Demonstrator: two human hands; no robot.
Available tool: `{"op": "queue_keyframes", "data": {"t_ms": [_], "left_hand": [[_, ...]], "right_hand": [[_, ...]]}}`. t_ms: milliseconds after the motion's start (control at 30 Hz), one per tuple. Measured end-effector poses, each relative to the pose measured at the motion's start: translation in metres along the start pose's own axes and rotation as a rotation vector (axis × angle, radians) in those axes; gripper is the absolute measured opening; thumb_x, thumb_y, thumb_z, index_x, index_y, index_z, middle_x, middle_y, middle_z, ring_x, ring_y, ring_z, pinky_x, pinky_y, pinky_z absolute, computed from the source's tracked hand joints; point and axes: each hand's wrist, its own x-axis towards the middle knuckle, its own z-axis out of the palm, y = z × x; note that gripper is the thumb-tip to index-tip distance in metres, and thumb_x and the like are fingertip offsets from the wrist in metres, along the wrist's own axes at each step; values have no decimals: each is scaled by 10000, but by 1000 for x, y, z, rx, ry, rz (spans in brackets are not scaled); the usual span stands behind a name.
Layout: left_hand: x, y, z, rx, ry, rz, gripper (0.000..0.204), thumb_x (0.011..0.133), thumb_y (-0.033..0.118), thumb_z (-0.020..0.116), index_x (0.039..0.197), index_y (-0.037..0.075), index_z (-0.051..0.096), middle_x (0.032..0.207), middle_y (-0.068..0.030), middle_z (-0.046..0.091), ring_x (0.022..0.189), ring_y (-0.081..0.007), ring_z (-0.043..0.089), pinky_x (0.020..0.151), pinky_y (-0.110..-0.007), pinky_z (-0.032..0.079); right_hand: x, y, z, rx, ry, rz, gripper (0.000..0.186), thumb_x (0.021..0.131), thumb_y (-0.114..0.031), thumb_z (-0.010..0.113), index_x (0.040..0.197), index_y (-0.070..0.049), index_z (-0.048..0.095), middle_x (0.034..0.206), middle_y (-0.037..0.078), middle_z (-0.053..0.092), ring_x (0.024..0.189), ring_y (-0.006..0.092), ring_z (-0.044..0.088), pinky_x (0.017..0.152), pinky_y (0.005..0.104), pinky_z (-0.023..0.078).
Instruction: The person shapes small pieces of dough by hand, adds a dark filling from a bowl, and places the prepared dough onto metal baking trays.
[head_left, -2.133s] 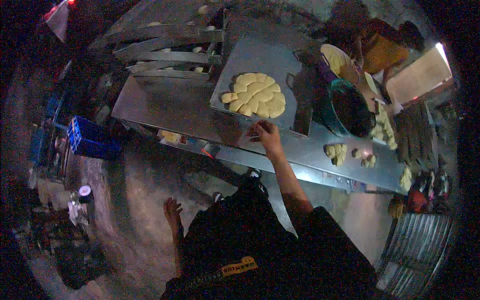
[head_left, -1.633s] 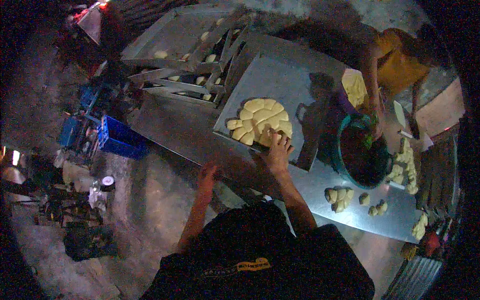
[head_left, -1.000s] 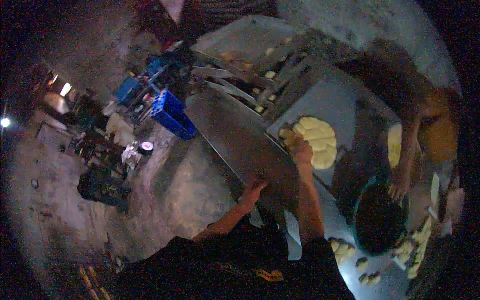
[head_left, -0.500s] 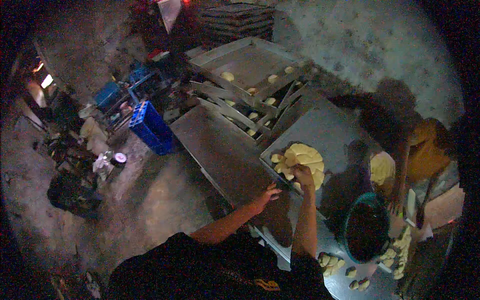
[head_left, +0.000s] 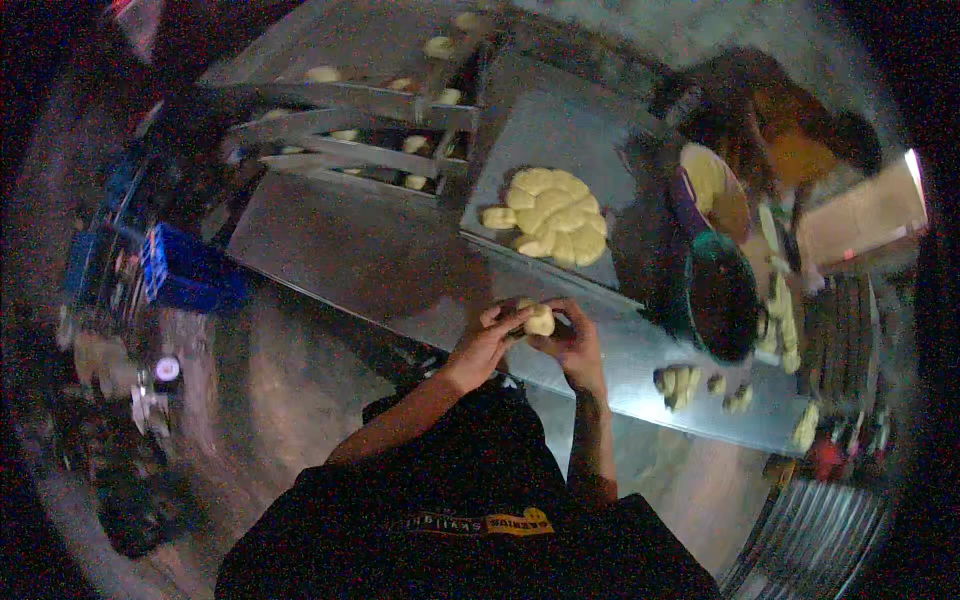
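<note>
In front of my body, over the table's near edge, a small pale yellow piece of dough (head_left: 540,320) is held between both hands. My left hand (head_left: 482,350) closes its fingers on the dough's left side. My right hand (head_left: 572,348) curls round its right side, thumb and fingertips against it. Beyond the hands, a cluster of rounded dough pieces (head_left: 560,215) lies packed together on a flat grey tray (head_left: 530,120). One piece sits slightly apart at the cluster's left edge.
Stacked metal trays (head_left: 370,95) with scattered dough pieces stand at the far left. A teal tub (head_left: 722,300) and a purple-rimmed bowl (head_left: 690,205) stand to the right. More dough lumps (head_left: 677,385) lie on the metal table (head_left: 620,350). A blue crate (head_left: 190,270) is at left.
My right hand has come back from the dough cluster to meet my left hand, and a piece of dough is now between them. The view has turned and shifted.
</note>
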Motion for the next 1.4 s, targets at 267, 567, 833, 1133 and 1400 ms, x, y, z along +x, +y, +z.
{"op": "queue_keyframes", "data": {"t_ms": [267, 567, 833, 1133, 1400], "left_hand": [[-28, -24, 79, 838, -267, 311, 381, 916, 122, 701, 1263, -9, 613, 1191, -95, 668, 1036, -164, 641, 939, -299, 494], [-95, 44, 173, 971, -625, 515, 743, 759, 290, 833, 1389, 49, 519, 1421, -203, 512, 1309, -340, 501, 1096, -445, 400], [-56, 28, 182, 1342, -1077, 1183, 315, 841, 329, 734, 1095, 142, 736, 1311, -40, 641, 1335, -356, 489, 1164, -508, 291], [-45, -66, 193, 1111, -754, 885, 508, 844, 318, 754, 1263, 71, 608, 1322, -189, 599, 1313, -338, 508, 1148, -486, 324], [-38, -101, 245, 593, -490, 354, 1423, 665, 182, 910, 1539, 245, -212, 1632, -204, -60, 1475, -440, 154, 1173, -570, 221]], "right_hand": [[-83, -61, -26, -735, 600, -334, 478, 745, 12, 793, 1198, -80, 671, 1288, 131, 624, 1061, 267, 676, 866, 353, 564], [-164, -139, -27, -59, 668, -184, 402, 868, 46, 680, 1254, 39, 566, 1229, 147, 634, 1141, 257, 628, 957, 389, 554], [-168, -82, -32, 310, 562, 28, 157, 873, -39, 701, 1007, 17, 640, 1020, 95, 672, 871, 160, 647, 778, 297, 549], [-151, -152, -94, 490, -6, 195, 222, 930, -245, 698, 933, -24, 692, 844, 22, 677, 700, 105, 574, 647, 255, 448], [-133, -166, -248, 81, 309, 143, 394, 1019, -351, 524, 1158, -26, 699, 1121, 125, 696, 1081, 202, 616, 948, 334, 480]]}}
